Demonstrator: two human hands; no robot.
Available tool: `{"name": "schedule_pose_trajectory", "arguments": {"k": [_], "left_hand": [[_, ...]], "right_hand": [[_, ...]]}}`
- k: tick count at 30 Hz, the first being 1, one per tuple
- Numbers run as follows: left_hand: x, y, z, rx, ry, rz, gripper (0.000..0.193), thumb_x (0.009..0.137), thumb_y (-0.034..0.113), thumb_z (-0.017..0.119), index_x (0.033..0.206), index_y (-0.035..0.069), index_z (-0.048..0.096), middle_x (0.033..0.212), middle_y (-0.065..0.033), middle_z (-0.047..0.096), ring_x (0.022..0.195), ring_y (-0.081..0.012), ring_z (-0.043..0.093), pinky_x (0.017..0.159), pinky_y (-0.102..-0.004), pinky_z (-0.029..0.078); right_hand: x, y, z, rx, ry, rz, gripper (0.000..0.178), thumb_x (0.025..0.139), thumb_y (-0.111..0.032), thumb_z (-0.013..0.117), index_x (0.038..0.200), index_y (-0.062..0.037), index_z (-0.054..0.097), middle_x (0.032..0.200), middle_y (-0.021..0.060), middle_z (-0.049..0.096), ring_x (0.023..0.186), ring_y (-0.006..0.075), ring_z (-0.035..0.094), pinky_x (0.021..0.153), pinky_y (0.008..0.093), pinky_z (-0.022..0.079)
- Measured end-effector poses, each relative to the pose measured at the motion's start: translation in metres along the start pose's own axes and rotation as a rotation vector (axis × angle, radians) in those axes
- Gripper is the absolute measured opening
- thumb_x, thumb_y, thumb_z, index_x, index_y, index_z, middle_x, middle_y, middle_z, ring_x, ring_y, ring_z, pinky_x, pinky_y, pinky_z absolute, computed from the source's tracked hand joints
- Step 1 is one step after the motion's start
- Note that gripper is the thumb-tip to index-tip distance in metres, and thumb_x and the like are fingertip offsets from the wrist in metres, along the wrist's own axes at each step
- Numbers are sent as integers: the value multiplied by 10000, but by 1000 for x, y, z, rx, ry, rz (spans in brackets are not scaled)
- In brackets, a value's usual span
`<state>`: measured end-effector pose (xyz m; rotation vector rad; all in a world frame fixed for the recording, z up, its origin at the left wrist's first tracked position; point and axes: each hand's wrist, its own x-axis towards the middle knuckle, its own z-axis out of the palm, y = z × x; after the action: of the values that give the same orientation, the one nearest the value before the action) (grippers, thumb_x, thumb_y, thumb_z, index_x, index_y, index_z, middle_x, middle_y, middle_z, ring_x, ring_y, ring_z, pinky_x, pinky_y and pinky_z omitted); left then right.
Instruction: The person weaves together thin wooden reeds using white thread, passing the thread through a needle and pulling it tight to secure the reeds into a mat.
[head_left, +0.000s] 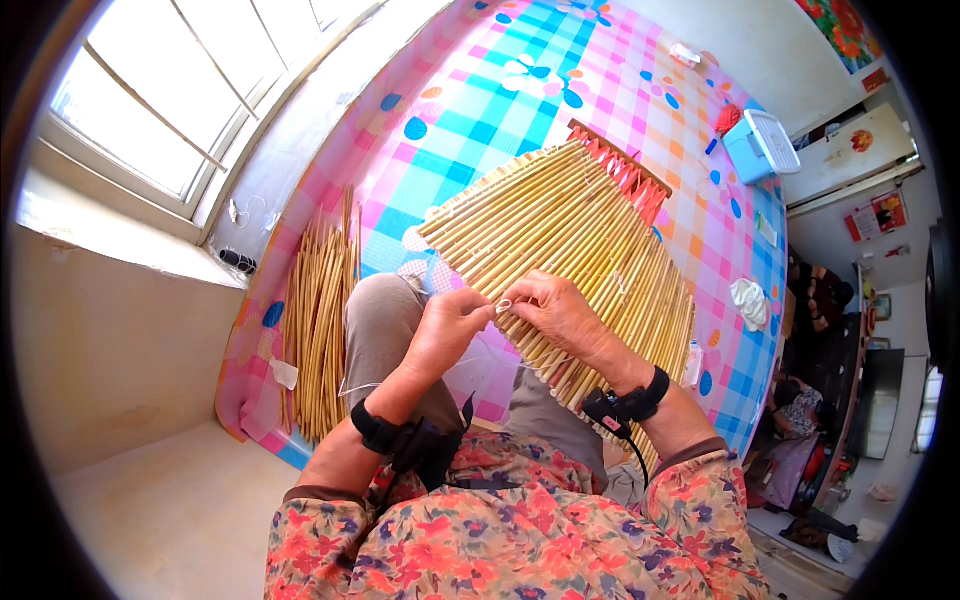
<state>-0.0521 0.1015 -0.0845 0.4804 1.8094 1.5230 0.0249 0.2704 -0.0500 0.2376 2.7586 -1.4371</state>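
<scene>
A mat of yellow straw-like stalks, laid side by side, rests at a slant across my lap. At its near left edge my left hand pinches a thin white string. Beside it my right hand is closed on the same string, its fingers over the edge of the mat. Between the fingertips the white string makes a small loop. One strand trails down past my left wrist. Red cords join the mat's far end to a wooden bar.
Loose stalks lie bundled on the left, by my knee. A dark thread spool sits on the window ledge. On the checked sheet, a blue bin with a white lid and a white cloth lie to the right. Two people are beyond, far right.
</scene>
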Motion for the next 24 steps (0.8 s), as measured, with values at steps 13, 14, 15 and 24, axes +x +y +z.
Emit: {"name": "schedule_pose_trajectory", "arguments": {"k": [13,14,15,24], "left_hand": [[0,8,13,419,132,243,115,782,88,626,810,-22,612,721,-141,612,650,-207,583,601,-317,463],[1,7,14,416,137,268,107,780,72,636,810,-28,609,703,-115,611,609,-138,568,574,-280,457],[1,8,14,425,141,247,109,781,74,636,809,-28,610,700,-115,610,610,-137,568,574,-281,458],[2,15,15,438,139,169,125,786,94,634,812,-27,617,678,-113,614,615,-124,570,574,-279,459]], "right_hand": [[-2,7,-2,213,-20,22,175,754,-18,554,903,-13,644,800,108,602,766,207,603,703,301,479],[-2,7,-2,228,-10,11,184,754,-16,551,913,-15,643,798,107,600,763,202,601,702,300,479],[-2,7,-3,235,-12,44,198,753,-12,548,928,-21,641,805,105,596,761,198,598,701,298,480],[-10,-10,-17,105,-5,29,187,782,-88,610,965,-66,638,861,98,565,760,197,589,682,307,479]]}}
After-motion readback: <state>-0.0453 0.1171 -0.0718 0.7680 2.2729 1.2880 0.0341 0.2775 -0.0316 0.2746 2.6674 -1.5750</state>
